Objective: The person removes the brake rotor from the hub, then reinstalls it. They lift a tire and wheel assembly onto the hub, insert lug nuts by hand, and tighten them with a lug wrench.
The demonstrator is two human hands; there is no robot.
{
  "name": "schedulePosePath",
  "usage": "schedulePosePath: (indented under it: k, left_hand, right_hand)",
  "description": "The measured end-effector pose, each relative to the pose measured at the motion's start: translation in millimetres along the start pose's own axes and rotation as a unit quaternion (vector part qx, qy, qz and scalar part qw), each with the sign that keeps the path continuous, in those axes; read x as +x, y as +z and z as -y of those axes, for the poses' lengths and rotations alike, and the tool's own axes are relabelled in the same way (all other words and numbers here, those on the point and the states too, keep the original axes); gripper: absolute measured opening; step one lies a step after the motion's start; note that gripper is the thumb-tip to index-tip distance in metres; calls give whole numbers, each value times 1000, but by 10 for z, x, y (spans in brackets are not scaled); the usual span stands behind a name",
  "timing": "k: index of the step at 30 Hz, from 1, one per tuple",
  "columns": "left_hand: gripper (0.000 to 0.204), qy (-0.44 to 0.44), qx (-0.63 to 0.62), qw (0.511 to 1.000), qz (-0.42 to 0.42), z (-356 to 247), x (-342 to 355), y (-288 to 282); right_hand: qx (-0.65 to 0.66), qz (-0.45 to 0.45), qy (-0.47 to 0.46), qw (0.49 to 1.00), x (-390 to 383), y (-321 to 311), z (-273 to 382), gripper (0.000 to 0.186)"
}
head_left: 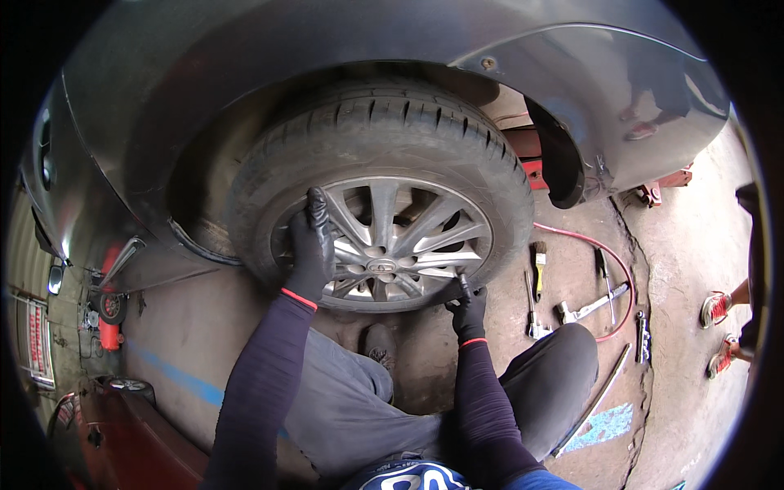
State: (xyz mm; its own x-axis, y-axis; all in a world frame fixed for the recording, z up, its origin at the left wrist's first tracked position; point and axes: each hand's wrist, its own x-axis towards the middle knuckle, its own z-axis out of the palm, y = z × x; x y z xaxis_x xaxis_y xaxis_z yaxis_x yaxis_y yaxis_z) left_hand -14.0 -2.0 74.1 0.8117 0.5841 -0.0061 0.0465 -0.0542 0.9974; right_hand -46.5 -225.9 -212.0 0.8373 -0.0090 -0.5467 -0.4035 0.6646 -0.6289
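Observation:
A car wheel (380,196), a black tyre on a silver multi-spoke alloy rim, stands upright in the wheel arch of a dark grey car. My left hand (312,249), in a black glove with a red cuff, lies along the left side of the rim. Its fingers are stretched upward and touch the wheel. At the lower right edge of the tyre is my right hand (468,309), gloved alike, with fingers bent against the tyre and one digit pointing up at the rim. Part of its grip is hidden.
Tools lie on the concrete to the right: a brush (539,265), a ratchet-like tool (592,306), a long metal bar (600,396) and a red hose (625,261). Red jack parts (651,194) show under the car. A person's red shoes (717,307) stand at far right.

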Motion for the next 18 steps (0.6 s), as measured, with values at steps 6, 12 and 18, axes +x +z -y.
schedulePosePath:
  k: [6,12,18]
  left_hand:
    - [54,4,-56,998,-26,49,16,-66]
    - [59,13,-54,995,81,196,138,-305]
    - [92,-7,-2,997,81,159,167,-319]
  right_hand:
    - [0,-53,-35,998,-11,86,103,53]
    - [44,-52,-57,996,25,151,204,62]
    - [9,-86,-48,995,-75,182,448,57]
